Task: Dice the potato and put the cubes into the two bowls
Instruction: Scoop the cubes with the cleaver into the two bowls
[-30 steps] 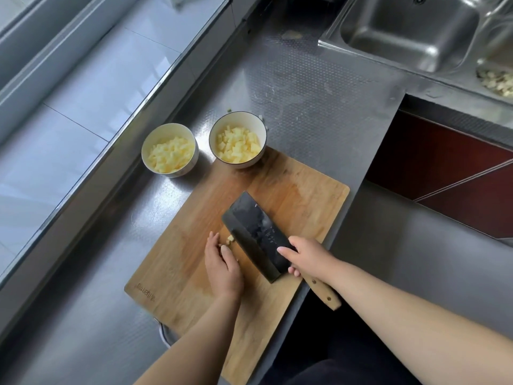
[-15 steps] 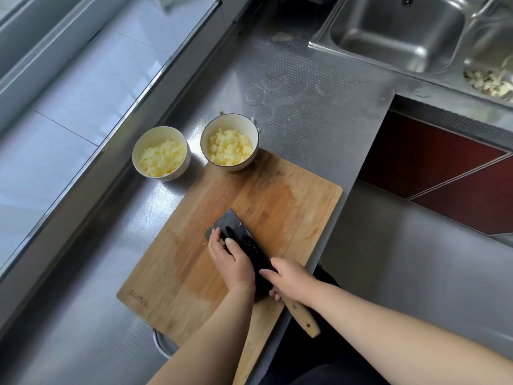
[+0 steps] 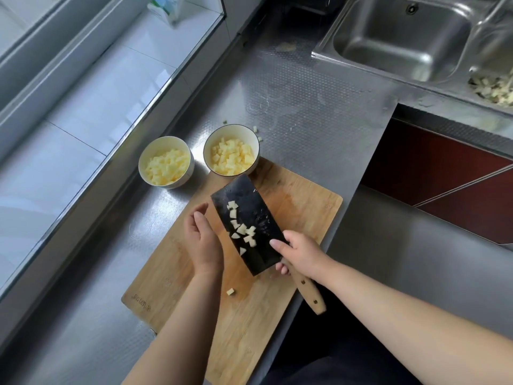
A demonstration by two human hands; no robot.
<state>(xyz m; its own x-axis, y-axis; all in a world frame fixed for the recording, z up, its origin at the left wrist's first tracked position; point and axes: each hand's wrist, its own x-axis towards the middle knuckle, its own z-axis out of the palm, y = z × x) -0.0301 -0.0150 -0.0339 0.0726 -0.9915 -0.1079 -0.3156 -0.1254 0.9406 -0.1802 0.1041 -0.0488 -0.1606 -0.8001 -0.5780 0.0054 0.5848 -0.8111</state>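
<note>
Several pale potato cubes (image 3: 242, 232) are riding on the flat black cleaver blade (image 3: 247, 226), which the right hand (image 3: 301, 252) is gripping by its wooden handle, blade seemingly pointing toward the nearer white bowl (image 3: 231, 151), while the left hand (image 3: 204, 240) is hovering open beside it

A steel counter (image 3: 305, 107) with a dimpled surface is being seen beyond and to both sides of the hands. A steel sink (image 3: 399, 37) is being shown far ahead of the right hand, set into the counter. White wall tiles (image 3: 91, 101) are being lit by soft daylight to the left of the left hand. A dark red cabinet front (image 3: 444, 179) is being seen to the right of the right hand.
</note>
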